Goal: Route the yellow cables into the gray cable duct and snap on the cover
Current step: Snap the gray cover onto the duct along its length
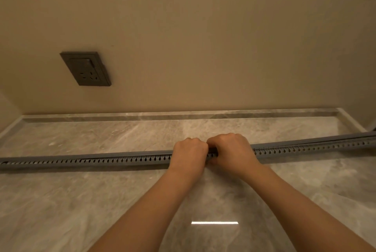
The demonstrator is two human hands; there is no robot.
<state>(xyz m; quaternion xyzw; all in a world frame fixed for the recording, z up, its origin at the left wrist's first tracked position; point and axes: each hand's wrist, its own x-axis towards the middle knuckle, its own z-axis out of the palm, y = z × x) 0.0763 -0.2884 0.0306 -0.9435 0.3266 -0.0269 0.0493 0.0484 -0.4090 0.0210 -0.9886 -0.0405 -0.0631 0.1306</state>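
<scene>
- Across the marble surface (81,200), the gray cable duct (101,161) lies lengthwise, both ends reaching the frame edges.
- My left hand (188,154) and right hand (232,150) sit side by side at its middle, fingers curled over the top and gripping it, probably to press the cover (122,153) onto the duct.
- My fingertips are hidden behind the duct.
- No yellow cables show, so I cannot tell whether they lie inside.

Marble counter (101,200), gray cable duct (101,161) across it
</scene>
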